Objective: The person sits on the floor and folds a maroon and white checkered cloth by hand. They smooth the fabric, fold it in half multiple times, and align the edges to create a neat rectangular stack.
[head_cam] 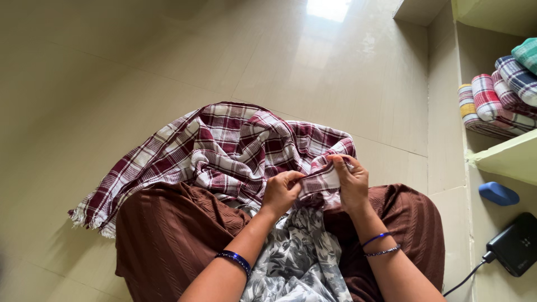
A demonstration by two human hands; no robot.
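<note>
A maroon and white checked cloth point(224, 142) with a fringed edge lies rumpled over my lap and the tiled floor. My left hand point(281, 192) is closed on a fold of its edge. Beside it, my right hand point(351, 180) pinches the same edge, thumb up against the fabric. Both wrists carry blue bangles. Under the hands are brown trousers point(168, 235) and a grey floral garment point(299, 257).
A pale green shelf point(506, 156) at the right holds several folded checked cloths point(498, 103). Below it lie a blue oval object point(498, 193) and a black box point(517, 243) with a cable. Beige floor tiles point(112, 72) spread ahead.
</note>
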